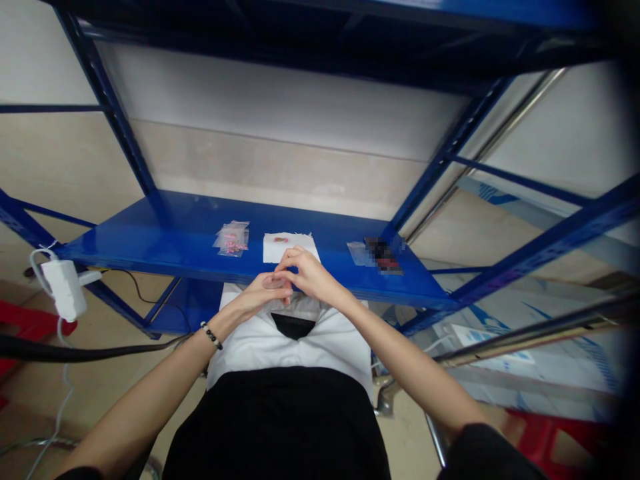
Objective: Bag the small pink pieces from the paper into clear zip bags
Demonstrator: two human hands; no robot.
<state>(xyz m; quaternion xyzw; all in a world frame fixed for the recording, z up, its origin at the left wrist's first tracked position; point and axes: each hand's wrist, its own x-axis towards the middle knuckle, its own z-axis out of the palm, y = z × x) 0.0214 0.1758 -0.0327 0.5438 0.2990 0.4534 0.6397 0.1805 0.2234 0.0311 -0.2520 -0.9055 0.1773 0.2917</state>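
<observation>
Both hands meet just in front of the shelf edge, above my lap. Across the fingers of my left hand (260, 293) lies a small clear plastic piece (273, 282), perhaps a little bag; its exact kind is too faint to make out. My right hand (304, 272) comes in from the right, thumb and fingertips pinched together at the clear piece. Behind the hands, a white sheet of paper (271, 252) rests on the blue shelf, bearing a small pink and green item (281, 239).
Left on the blue shelf (175, 227) are clear zip bags (233, 239) with pink pieces. To the right lie another clear bag (357, 253) and a blurred-out dark item (384, 256). A white power adapter (64, 290) hangs by the left post; a blue upper shelf (300, 40) overhangs.
</observation>
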